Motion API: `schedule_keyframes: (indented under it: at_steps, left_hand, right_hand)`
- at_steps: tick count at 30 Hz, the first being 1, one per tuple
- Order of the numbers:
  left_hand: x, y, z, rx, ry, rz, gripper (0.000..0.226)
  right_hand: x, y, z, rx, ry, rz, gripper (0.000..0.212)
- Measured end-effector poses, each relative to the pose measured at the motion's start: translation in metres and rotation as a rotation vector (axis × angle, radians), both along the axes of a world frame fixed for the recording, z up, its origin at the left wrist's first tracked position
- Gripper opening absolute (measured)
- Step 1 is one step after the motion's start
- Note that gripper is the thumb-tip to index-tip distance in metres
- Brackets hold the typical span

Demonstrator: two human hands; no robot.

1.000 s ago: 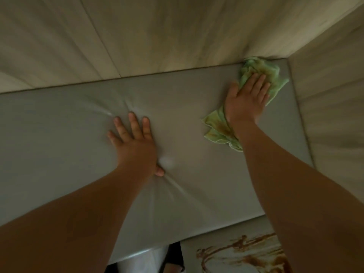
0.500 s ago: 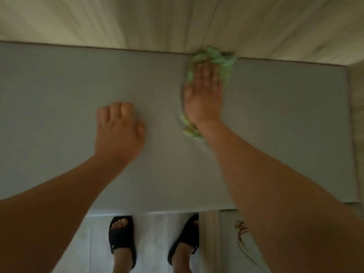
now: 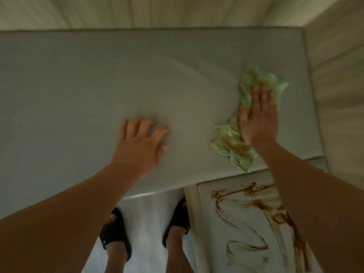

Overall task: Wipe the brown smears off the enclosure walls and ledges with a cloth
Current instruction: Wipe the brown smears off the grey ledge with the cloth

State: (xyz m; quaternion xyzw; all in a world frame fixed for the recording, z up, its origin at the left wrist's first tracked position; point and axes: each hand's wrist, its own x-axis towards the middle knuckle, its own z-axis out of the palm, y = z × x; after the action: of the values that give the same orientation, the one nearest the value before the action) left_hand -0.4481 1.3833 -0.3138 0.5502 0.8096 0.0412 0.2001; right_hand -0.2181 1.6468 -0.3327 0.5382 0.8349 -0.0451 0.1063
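On smooth ledge (image 3: 98,79), crumpled stained cloth (image 3: 232,148)

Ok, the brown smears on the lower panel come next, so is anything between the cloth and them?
Nothing visible does. The cloth lies under the right hand on the grey pad; the brown smears start just past its near edge.

right hand (image 3: 258,119) flat on stained green cloth (image 3: 232,146), left hand (image 3: 137,146) on grey ledge (image 3: 78,85)

Pale wood-grain walls (image 3: 177,10) meet in a corner at the upper right. A grey padded bench (image 3: 78,85) runs along them, above a pale floor (image 3: 145,223). The light is dim.
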Motion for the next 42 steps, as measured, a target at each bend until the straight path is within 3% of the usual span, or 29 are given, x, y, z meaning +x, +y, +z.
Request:
schedule_keyframes:
  at_steps: [3, 5, 7, 10, 14, 17, 20, 23, 29, 32, 34, 37, 42]
  left_hand:
    - [0.004, 0.002, -0.005, -0.040, 0.006, 0.043, 0.050]
    - [0.004, 0.005, -0.001, -0.075, 0.015, 0.052, 0.050]
    - [0.004, 0.012, 0.008, -0.102, 0.018, 0.062, 0.049]
    - [0.007, 0.015, 0.020, -0.067, 0.068, 0.092, 0.048]
    - [0.019, 0.031, 0.022, -0.101, 0.091, 0.011, 0.072]
    - [0.037, 0.062, 0.011, -0.346, 0.023, -0.069, 0.104]
    - [0.046, 0.073, 0.002, -0.432, 0.080, -0.065, 0.109]
    - [0.048, 0.075, 0.000, -0.444, 0.123, -0.050, 0.110]
    - [0.043, 0.072, 0.000, -0.418, 0.023, -0.038, 0.109]
    - [0.029, 0.061, -0.005, -0.303, -0.067, -0.061, 0.102]
    - [0.018, 0.049, -0.001, -0.148, -0.097, -0.100, 0.082]
    - [-0.005, 0.013, 0.009, 0.085, -0.155, 0.025, 0.061]
    - [-0.058, -0.080, 0.017, 0.121, -0.094, 0.215, 0.053]
  right_hand:
    - [-0.008, -0.017, -0.001, -0.007, 0.030, -0.323, 0.076]
    - [-0.043, -0.049, -0.003, -0.011, 0.066, -0.418, 0.081]
    - [-0.074, -0.099, -0.002, -0.030, 0.120, -0.296, 0.084]
    - [-0.086, -0.163, 0.000, -0.097, 0.184, 0.113, 0.084]
    - [-0.046, -0.124, -0.004, -0.121, 0.229, 0.357, 0.072]
    - [0.002, -0.055, -0.009, -0.050, 0.122, 0.133, 0.072]
    - [0.069, 0.010, -0.006, -0.009, -0.024, -0.226, 0.085]
    - [0.108, 0.031, -0.003, -0.003, 0.070, -0.508, 0.084]
    - [0.086, 0.003, 0.000, 0.008, 0.172, -0.896, 0.079]
    - [0.052, -0.037, 0.002, -0.014, 0.184, -1.012, 0.079]
    - [0.023, -0.064, 0.001, -0.039, 0.179, -0.998, 0.082]
    - [-0.021, -0.094, -0.002, -0.064, 0.164, -0.891, 0.087]
    - [-0.099, -0.147, -0.003, -0.078, 0.158, -0.632, 0.096]
